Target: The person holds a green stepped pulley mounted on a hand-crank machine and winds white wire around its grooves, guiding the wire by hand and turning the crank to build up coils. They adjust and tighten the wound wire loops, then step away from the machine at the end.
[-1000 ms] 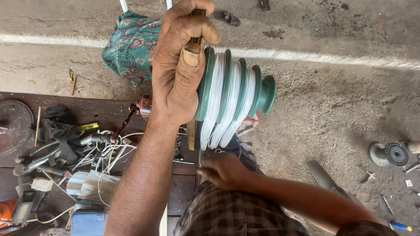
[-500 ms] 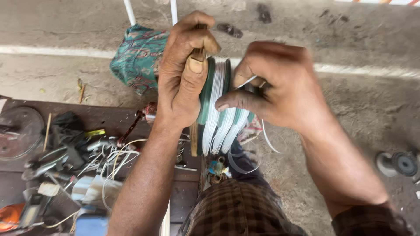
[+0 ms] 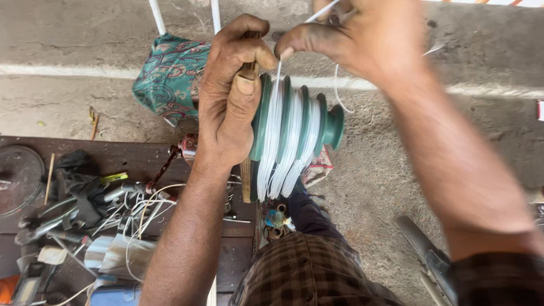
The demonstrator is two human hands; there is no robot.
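Held up above the cluttered bench [image 3: 130, 156], the left hand [image 3: 229, 96] is clenched on the stepped green winding former [image 3: 300, 127], its grooves already partly filled with white wire [image 3: 272, 136], while the right hand [image 3: 351, 34] pinches the loose strand, so winding looks unfinished.

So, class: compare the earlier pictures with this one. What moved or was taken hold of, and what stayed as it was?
The right hand came up from the lap a second ago, reached the green stepped former, pinched the white wire and drew it upward. The left hand kept gripping the former's wooden handle throughout. The white windings in the grooves, the patterned bag and the tools on the dark board stayed put.
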